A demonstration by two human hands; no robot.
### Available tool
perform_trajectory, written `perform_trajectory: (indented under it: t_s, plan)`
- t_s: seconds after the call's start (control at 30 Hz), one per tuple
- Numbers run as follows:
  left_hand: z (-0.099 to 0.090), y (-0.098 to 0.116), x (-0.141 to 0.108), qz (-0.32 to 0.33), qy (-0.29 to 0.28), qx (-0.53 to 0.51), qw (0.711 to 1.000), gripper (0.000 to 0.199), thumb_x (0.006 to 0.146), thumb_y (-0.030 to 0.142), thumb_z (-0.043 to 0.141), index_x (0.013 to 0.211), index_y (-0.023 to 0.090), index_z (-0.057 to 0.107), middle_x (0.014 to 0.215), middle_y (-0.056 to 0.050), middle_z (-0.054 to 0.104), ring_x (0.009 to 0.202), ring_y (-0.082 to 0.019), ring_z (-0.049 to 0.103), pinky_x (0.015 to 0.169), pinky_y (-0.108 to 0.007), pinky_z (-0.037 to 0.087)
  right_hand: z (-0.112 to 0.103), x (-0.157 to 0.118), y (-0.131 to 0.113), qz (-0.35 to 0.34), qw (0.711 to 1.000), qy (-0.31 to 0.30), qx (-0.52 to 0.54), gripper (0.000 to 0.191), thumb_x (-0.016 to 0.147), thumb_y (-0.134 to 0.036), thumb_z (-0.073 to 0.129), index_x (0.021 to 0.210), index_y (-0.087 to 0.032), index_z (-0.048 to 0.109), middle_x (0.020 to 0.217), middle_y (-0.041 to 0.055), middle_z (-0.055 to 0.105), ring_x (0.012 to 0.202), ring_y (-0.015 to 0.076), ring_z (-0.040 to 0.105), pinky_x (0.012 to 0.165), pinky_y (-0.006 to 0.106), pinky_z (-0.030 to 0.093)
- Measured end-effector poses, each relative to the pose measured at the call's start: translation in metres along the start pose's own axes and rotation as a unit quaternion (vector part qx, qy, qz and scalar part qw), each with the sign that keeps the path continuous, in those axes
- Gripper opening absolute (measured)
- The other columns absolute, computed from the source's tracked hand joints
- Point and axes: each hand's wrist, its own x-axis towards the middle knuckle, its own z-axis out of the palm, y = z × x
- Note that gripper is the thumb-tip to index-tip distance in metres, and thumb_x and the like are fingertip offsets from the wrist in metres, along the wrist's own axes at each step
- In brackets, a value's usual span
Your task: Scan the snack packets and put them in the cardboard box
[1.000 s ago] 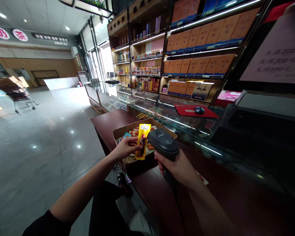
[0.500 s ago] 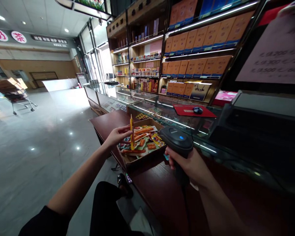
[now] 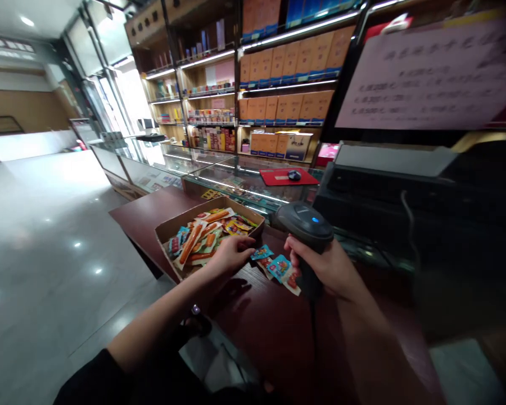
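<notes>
A black handheld scanner (image 3: 306, 225) with a lit blue light is gripped in my right hand (image 3: 320, 261), its cable hanging down. My left hand (image 3: 233, 253) is between the cardboard box and a few packets, fingertips pressed at the edge of a blue packet (image 3: 261, 252). Whether the fingers pinch it is hard to make out. The cardboard box (image 3: 172, 264) holds several packaged sausages (image 3: 191, 243) and small colourful packets. Beside it on the dark red table (image 3: 244, 326) lie another blue packet (image 3: 279, 267) and a sausage packet (image 3: 293, 280), partly near the scanner.
Behind the table runs a glass display counter (image 3: 219, 171) with a red mat (image 3: 274, 177) and a mouse (image 3: 294, 175). Shelves of orange boxes (image 3: 278, 109) stand beyond. A dark machine (image 3: 371, 191) is at the right, below a handwritten pink sign (image 3: 417, 79).
My left hand has moved from above the box to the packets at its right; the yellow packet it held upright is no longer seen in it. The view has turned right.
</notes>
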Motion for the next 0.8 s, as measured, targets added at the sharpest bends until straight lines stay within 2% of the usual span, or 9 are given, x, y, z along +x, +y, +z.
perform_trajectory:
  t_s: [0.07, 0.2, 0.33, 0.4, 0.5, 0.63, 0.73, 0.8]
  plan:
    - [0.024, -0.003, 0.012, 0.055, -0.021, 0.125, 0.990, 0.031, 0.085, 0.021, 0.055, 0.113, 0.018, 0.068, 0.107, -0.010, 0.069, 0.101, -0.023, 0.064, 0.093, -0.035, 0.050, -0.007, -0.004, 0.001, -0.008, 1.000, 0.013, -0.002, 0.035, 0.074, -0.048, 0.073, 0.074, -0.014, 0.063, 0.052, -0.0007, 0.057, 0.042, 0.0104, 0.052, 0.041, 0.023, 0.044]
    - [0.056, -0.011, 0.042, 0.088, -0.123, 0.313, 0.938, 0.048, 0.081, 0.018, 0.057, 0.129, 0.017, 0.057, 0.119, -0.015, 0.061, 0.107, -0.025, 0.061, 0.094, -0.035, 0.047, -0.013, -0.011, -0.001, -0.007, 0.999, 0.028, -0.015, 0.033, 0.076, -0.047, 0.071, 0.074, -0.015, 0.063, 0.052, -0.0003, 0.058, 0.042, 0.0102, 0.052, 0.041, 0.022, 0.044]
    - [0.063, -0.013, 0.069, 0.057, -0.238, 0.399, 0.884, 0.057, 0.075, 0.033, 0.067, 0.128, 0.018, 0.055, 0.120, -0.016, 0.059, 0.107, -0.029, 0.061, 0.092, -0.037, 0.048, -0.011, -0.013, 0.001, -0.016, 1.000, 0.017, -0.020, 0.032, 0.076, -0.045, 0.072, 0.072, -0.015, 0.063, 0.053, -0.0004, 0.058, 0.043, 0.0108, 0.052, 0.043, 0.023, 0.045]
    - [0.059, -0.010, 0.072, 0.033, -0.258, 0.413, 0.873, 0.061, 0.068, 0.036, 0.074, 0.123, 0.016, 0.058, 0.114, -0.017, 0.061, 0.102, -0.031, 0.063, 0.086, -0.037, 0.050, -0.007, -0.012, 0.005, -0.012, 1.000, 0.008, -0.026, 0.031, 0.075, -0.044, 0.073, 0.072, -0.015, 0.062, 0.053, -0.0007, 0.058, 0.043, 0.0115, 0.054, 0.043, 0.023, 0.046]
    - [0.048, -0.002, 0.061, 0.035, -0.224, 0.402, 0.887, 0.054, 0.069, 0.032, 0.071, 0.119, 0.015, 0.059, 0.110, -0.018, 0.063, 0.097, -0.031, 0.064, 0.079, -0.036, 0.051, 0.001, -0.011, 0.008, 0.006, 1.000, 0.000, -0.029, 0.031, 0.073, -0.043, 0.075, 0.073, -0.016, 0.060, 0.052, -0.0018, 0.057, 0.042, 0.0115, 0.054, 0.042, 0.023, 0.045]
    - [0.019, 0.005, 0.027, 0.048, -0.115, 0.306, 0.944, 0.034, 0.073, 0.021, 0.063, 0.107, 0.020, 0.064, 0.093, -0.012, 0.069, 0.088, -0.028, 0.067, 0.074, -0.034, 0.049, 0.019, -0.010, 0.009, 0.021, 0.999, -0.021, -0.029, 0.033, 0.075, -0.046, 0.072, 0.071, -0.016, 0.058, 0.052, -0.0025, 0.056, 0.042, 0.0103, 0.052, 0.042, 0.022, 0.044]
    - [-0.015, 0.000, 0.005, 0.025, 0.000, 0.152, 0.988, 0.026, 0.070, 0.024, 0.070, 0.095, 0.022, 0.063, 0.081, -0.005, 0.069, 0.078, -0.023, 0.066, 0.072, -0.031, 0.050, 0.033, -0.009, 0.012, 0.033, 0.998, -0.029, -0.039, 0.036, 0.074, -0.049, 0.072, 0.074, -0.016, 0.059, 0.052, -0.0020, 0.056, 0.042, 0.0106, 0.051, 0.042, 0.022, 0.043]
    - [-0.041, -0.006, -0.007, -0.019, 0.056, -0.016, 0.998, 0.027, 0.067, 0.031, 0.076, 0.086, 0.020, 0.059, 0.078, -0.003, 0.068, 0.073, -0.020, 0.066, 0.070, -0.031, 0.052, 0.043, -0.008, 0.015, 0.039, 0.998, -0.038, -0.045, 0.036, 0.075, -0.050, 0.071, 0.076, -0.016, 0.059, 0.052, -0.0017, 0.056, 0.043, 0.0108, 0.051, 0.042, 0.022, 0.043]
